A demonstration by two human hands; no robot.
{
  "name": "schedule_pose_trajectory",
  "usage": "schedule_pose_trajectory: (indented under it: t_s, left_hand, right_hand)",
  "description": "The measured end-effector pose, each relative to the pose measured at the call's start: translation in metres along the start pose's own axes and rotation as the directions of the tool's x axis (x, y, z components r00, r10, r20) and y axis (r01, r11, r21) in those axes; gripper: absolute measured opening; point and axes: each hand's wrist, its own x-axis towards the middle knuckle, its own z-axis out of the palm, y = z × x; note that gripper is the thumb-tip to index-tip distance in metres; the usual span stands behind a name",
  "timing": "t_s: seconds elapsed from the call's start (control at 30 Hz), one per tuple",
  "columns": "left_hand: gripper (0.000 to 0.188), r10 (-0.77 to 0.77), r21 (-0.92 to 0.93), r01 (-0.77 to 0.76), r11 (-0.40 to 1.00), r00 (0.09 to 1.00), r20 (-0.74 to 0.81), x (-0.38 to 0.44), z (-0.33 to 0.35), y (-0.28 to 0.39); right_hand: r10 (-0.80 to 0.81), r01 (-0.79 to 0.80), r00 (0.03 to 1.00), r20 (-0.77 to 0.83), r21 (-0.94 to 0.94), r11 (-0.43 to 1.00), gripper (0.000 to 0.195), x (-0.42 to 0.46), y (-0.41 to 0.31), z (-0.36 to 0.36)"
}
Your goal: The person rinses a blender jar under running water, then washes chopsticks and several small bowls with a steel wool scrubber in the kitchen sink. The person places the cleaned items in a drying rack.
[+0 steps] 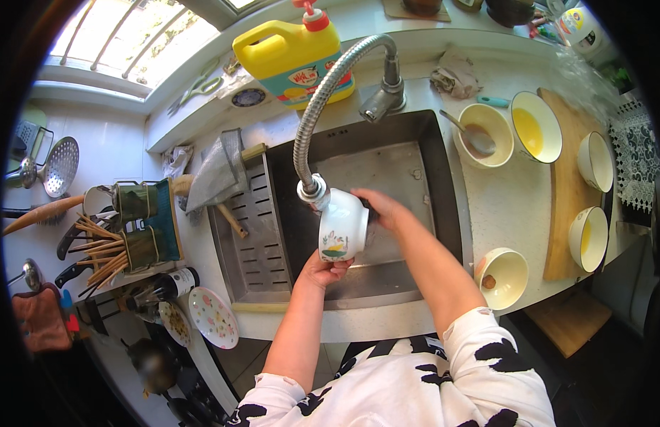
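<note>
A white ceramic bowl (pixel 342 224) with a floral print is tilted on its side over the stainless steel sink (pixel 383 160). My left hand (pixel 325 268) grips it from below by the edge. At its right side is my right hand (pixel 379 207), its fingers around a dark item by the bowl's base that is partly hidden; whether that item is separate from the bowl, I cannot tell. The spout head of the flexible metal faucet (pixel 312 188) hangs right above the bowl and overlaps it. Any running water is not plain to see.
Left of the basin lies a slotted drain tray (pixel 255 229) with a mesh cloth (pixel 218 171). A yellow detergent jug (pixel 295 58) stands behind. On the right counter are a bowl with a spoon (pixel 485 136), a bowl of yellow liquid (pixel 535 128), a wooden board (pixel 559 235) and a cream bowl (pixel 509 280).
</note>
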Motion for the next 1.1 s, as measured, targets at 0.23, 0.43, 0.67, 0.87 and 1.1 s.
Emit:
schedule_pose_trajectory:
  t_s: [0.23, 0.43, 0.67, 0.87, 1.1]
  left_hand:
    - [0.019, 0.101, -0.25, -0.11, 0.962, 0.994, -0.049, 0.032, -0.009, 0.016]
    - [0.022, 0.203, -0.097, -0.217, 0.971, 0.97, -0.136, 0.051, 0.01, 0.029]
    - [0.025, 0.152, -0.347, -0.159, 0.924, 0.987, -0.046, 0.038, 0.07, 0.04]
    - [0.023, 0.147, -0.406, -0.115, 0.906, 0.988, 0.048, 0.025, 0.064, 0.044]
    - [0.031, 0.15, -0.193, -0.118, 0.974, 0.975, 0.163, 0.004, 0.028, -0.001]
  right_hand:
    - [-0.896, 0.681, 0.31, 0.317, -0.731, -0.023, 0.038, -0.054, -0.019, 0.047]
    - [-0.884, 0.668, 0.429, 0.185, -0.724, 0.173, 0.027, -0.081, 0.041, 0.037]
    - [-0.789, 0.599, 0.528, -0.314, -0.521, 0.608, 0.02, -0.112, 0.043, 0.009]
    - [-0.697, 0.56, 0.625, -0.352, -0.42, 0.714, 0.022, -0.119, 0.06, 0.007]
    - [-0.678, 0.547, 0.637, -0.366, -0.406, 0.732, 0.023, -0.122, 0.065, 0.003]
